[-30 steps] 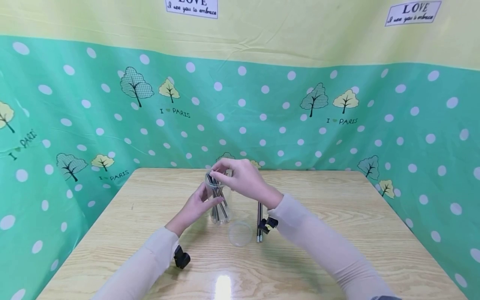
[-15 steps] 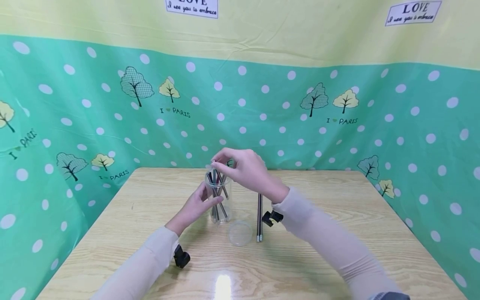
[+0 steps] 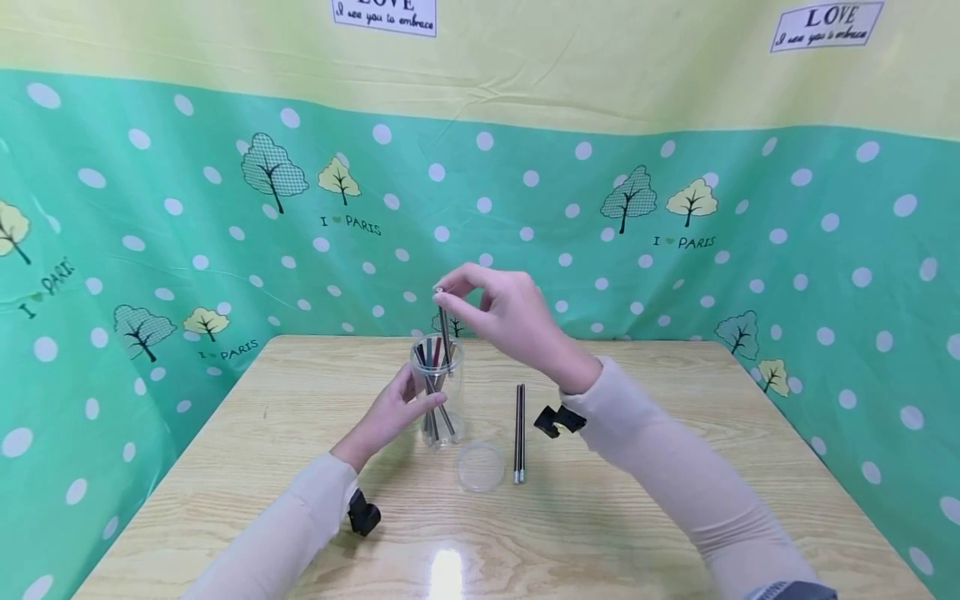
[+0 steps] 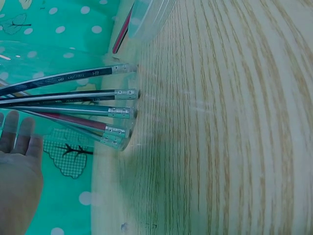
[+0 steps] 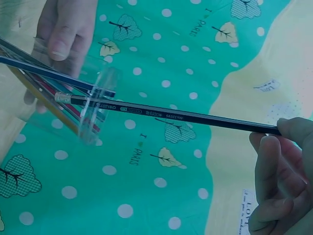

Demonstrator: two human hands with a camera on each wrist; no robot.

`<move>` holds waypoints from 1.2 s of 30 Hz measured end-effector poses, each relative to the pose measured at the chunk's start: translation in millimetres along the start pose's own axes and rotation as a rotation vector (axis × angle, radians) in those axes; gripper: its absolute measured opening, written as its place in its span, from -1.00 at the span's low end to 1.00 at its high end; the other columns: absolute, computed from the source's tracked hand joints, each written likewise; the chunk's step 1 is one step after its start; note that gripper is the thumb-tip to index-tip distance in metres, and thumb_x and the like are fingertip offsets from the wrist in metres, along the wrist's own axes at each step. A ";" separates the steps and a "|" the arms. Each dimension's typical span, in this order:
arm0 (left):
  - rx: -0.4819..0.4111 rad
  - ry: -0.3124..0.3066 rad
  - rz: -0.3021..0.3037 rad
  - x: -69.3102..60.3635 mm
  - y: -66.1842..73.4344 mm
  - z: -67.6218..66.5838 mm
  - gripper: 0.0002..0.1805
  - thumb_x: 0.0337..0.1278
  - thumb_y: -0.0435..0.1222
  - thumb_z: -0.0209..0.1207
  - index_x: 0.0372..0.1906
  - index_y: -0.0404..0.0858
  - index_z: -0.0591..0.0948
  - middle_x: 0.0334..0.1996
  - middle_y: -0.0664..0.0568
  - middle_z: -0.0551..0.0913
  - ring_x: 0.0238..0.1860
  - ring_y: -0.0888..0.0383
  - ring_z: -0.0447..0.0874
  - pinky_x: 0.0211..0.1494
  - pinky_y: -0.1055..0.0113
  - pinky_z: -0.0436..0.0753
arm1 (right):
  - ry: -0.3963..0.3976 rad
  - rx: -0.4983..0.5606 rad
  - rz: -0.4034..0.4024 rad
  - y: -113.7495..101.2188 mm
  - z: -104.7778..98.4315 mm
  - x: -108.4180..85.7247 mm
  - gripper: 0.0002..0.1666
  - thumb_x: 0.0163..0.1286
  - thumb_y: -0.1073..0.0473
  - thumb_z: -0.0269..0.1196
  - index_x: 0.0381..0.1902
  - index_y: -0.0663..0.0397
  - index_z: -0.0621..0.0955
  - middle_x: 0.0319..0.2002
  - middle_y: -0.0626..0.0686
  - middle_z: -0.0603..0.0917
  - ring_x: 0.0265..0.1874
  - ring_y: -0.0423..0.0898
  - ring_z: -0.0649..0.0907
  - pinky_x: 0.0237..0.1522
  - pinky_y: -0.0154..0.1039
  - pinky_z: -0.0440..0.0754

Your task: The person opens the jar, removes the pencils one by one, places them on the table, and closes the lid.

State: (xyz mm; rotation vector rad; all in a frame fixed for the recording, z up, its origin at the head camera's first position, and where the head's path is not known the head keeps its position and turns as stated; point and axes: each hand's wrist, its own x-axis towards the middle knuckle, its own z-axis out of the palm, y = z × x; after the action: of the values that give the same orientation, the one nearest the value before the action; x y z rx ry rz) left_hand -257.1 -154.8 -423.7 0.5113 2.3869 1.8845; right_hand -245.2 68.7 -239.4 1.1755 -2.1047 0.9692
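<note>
My left hand [image 3: 390,412] grips a clear plastic jar [image 3: 456,392] round its side as it stands on the table. Several pencils [image 4: 78,98] lean inside, eraser ends down, in dark, red and teal colours. Above the jar's mouth my right hand [image 3: 506,312] pinches a dark pencil [image 5: 171,116] by its top end between thumb and fingers. In the right wrist view the pencil's eraser end is still within the jar, just below the rim.
Two dark pencils [image 3: 520,433] lie side by side on the wooden table [image 3: 637,500] to the right of the jar. A clear round lid [image 3: 481,467] rests flat in front of it. A patterned cloth [image 3: 525,208] hangs behind the table.
My right hand has risen from the jar's mouth and drifted right, drawing the pinched pencil most of the way up. The left hand and the jar have stayed put.
</note>
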 end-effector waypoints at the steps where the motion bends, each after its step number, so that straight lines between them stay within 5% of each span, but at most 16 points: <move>1: 0.002 0.000 -0.002 -0.1 -0.3 -0.1 -0.20 0.34 -0.15 0.28 0.55 0.04 0.15 0.44 -0.06 0.35 0.48 -0.05 0.21 0.50 -0.06 0.19 | 0.009 0.005 0.001 -0.7 -1.5 0.2 -0.87 0.44 0.08 0.31 -0.16 -0.05 0.73 -0.29 -0.19 0.74 -0.76 -0.24 0.39 -0.72 -0.32 0.38; 11: 0.010 0.008 -0.013 0.3 -1.2 -0.3 -0.19 0.32 -0.12 0.30 0.55 -0.02 0.16 0.45 -0.10 0.34 0.48 -0.09 0.21 0.49 -0.05 0.20 | 0.044 0.067 0.006 -2.7 -12.5 2.6 -0.85 0.45 0.10 0.31 -0.12 0.01 0.72 -0.24 -0.17 0.75 -0.79 -0.32 0.45 -0.77 -0.31 0.41; 23: 0.015 0.010 -0.030 0.4 -0.1 0.6 -0.15 0.31 -0.15 0.30 0.57 -0.10 0.12 0.48 -0.20 0.25 0.49 -0.15 0.16 0.49 -0.08 0.17 | 0.191 0.145 -0.039 -0.7 -40.5 11.1 -0.87 0.45 0.24 0.29 -0.14 0.18 0.70 -0.29 -0.05 0.76 -0.83 -0.22 0.49 -0.77 -0.31 0.49; 36: 0.028 0.019 -0.037 1.3 -2.0 0.3 -0.22 0.34 -0.15 0.28 0.54 -0.05 0.17 0.48 -0.15 0.27 0.49 -0.11 0.17 0.50 -0.06 0.18 | 0.175 0.127 0.138 6.5 -60.2 1.6 -0.82 0.45 0.14 0.30 -0.12 0.11 0.71 -0.29 -0.07 0.74 -0.79 -0.05 0.52 -0.74 -0.30 0.43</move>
State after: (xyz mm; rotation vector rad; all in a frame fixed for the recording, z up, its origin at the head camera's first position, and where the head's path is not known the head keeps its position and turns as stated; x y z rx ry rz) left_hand -258.7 -154.5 -425.5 0.4499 2.4205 1.8515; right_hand -245.3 118.1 -204.4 0.9757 -2.0299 1.2385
